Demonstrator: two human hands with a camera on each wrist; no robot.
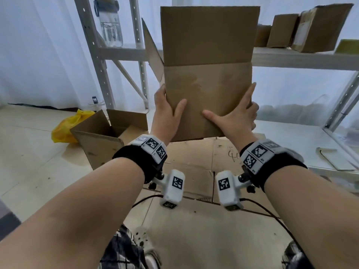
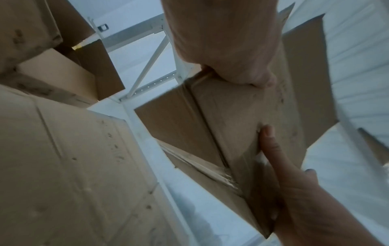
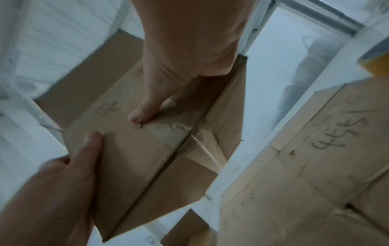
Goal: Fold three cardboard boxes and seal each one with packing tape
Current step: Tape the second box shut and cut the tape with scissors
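Note:
A brown cardboard box (image 1: 207, 94) is held up in the air in front of me, with its upper flap (image 1: 209, 35) standing straight up and a side flap sticking out to the left. My left hand (image 1: 167, 111) grips its left edge, thumb on the near face and fingers wrapped behind. My right hand (image 1: 235, 117) clamps the right edge the same way, thumb spread on the near face. In the right wrist view a strip of clear tape (image 3: 168, 131) runs along the box's seam near my right thumb (image 3: 139, 113). What looks like a tape roll (image 3: 376, 61) lies on the shelf.
An open cardboard box (image 1: 101, 136) stands on the floor at the left, beside a yellow bag (image 1: 66, 127). Flattened cardboard (image 1: 194, 171) lies below my hands. A white metal rack (image 1: 291, 59) behind carries brown parcels (image 1: 310, 28) and a water bottle (image 1: 109, 22).

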